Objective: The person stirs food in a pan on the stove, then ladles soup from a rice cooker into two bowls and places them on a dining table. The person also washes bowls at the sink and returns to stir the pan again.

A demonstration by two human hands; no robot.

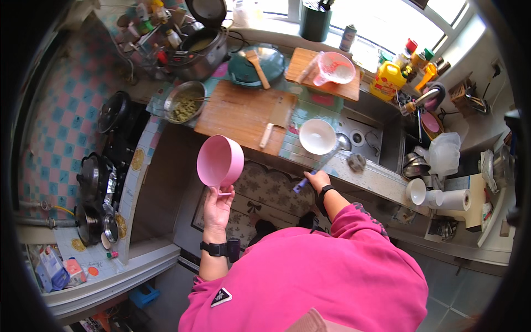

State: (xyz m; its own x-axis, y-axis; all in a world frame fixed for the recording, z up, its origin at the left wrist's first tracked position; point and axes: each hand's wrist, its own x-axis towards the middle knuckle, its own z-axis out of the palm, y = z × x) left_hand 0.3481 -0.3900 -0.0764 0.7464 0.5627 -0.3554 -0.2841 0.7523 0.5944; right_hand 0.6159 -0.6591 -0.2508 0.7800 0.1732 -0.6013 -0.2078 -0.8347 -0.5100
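Note:
My left hand (219, 209) grips the handle of a pink plastic dipper (220, 162), tilted so that its inside shows; I see nothing in it. In my right hand (319, 181) is a metal ladle (342, 142) with a bluish-purple handle end. The ladle's head lies at the edge of the sink, just right of a white bowl (317, 136) on the counter. Beyond the dipper is a wooden cutting board (236, 112) with a cleaver (277, 116) on its right side. Left of the board, a metal bowl (185, 102) holds chopped greenish food and chopsticks.
A sink (356, 118) with a faucet (421, 99) is at the right. Behind the board sit a green lidded pan (256, 65) and an open electric cooker (199, 54). A pink strainer (336, 68) rests on a smaller board (300, 62). Black pots (92, 176) stand along the left.

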